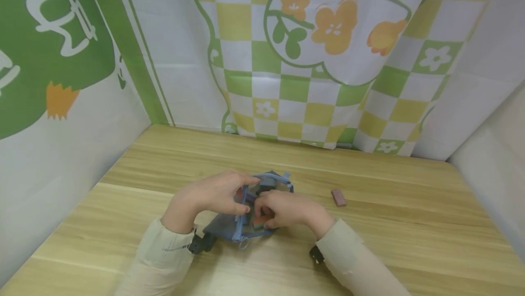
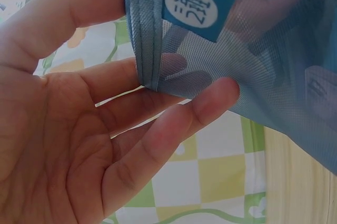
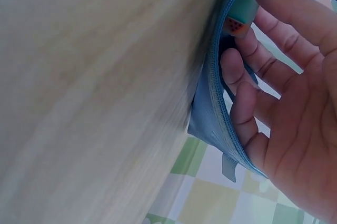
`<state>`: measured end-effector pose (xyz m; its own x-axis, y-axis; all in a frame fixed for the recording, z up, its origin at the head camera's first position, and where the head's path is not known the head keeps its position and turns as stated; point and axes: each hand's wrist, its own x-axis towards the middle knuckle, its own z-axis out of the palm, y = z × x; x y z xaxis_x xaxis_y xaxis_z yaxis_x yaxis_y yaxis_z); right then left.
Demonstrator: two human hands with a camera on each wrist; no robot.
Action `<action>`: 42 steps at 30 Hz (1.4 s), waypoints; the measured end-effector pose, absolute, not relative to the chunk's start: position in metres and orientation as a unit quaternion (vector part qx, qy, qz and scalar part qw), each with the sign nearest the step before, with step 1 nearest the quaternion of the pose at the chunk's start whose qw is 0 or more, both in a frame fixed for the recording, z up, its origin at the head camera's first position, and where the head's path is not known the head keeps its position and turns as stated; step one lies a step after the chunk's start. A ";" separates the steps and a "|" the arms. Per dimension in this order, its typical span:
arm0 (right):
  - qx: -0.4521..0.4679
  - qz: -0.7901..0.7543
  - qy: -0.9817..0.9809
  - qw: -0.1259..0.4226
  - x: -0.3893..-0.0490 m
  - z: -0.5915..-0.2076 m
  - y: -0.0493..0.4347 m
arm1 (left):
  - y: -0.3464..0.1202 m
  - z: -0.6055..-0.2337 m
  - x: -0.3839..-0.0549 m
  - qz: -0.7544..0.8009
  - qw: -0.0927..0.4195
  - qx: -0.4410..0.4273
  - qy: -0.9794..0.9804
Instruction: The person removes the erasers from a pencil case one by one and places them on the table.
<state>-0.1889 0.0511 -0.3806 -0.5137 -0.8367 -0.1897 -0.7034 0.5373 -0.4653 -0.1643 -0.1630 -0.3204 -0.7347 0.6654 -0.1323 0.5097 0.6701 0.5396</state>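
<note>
A blue mesh zipper pouch (image 1: 223, 227) lies on the table with its mouth spread apart. My left hand (image 1: 207, 196) holds the zipped rim, thumb on one side of the edge and fingers on the other, as the left wrist view shows near the blue tag (image 2: 197, 5). Reaching into the mouth, my right hand (image 1: 289, 208) pinches a small green and orange block (image 3: 243, 10) between thumb and fingers. Other things inside, among them a dark grey piece (image 1: 267, 184), are partly hidden by the hands and mesh.
A small mauve block (image 1: 338, 197) lies by itself on the wooden table (image 1: 410, 223), right of the pouch. Patterned green, yellow and white cloth (image 1: 293, 91) hangs behind the table's far edge. White sheeting (image 1: 74, 168) stands along the left side.
</note>
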 end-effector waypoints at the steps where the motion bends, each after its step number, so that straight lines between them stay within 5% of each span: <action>1: -0.449 -0.167 0.855 0.199 -0.189 -0.380 0.051 | -0.163 -0.321 -0.165 0.243 0.162 0.326 0.899; 42: -0.441 -0.181 0.860 0.183 -0.187 -0.364 0.057 | -0.161 -0.320 -0.164 0.243 0.165 0.320 0.901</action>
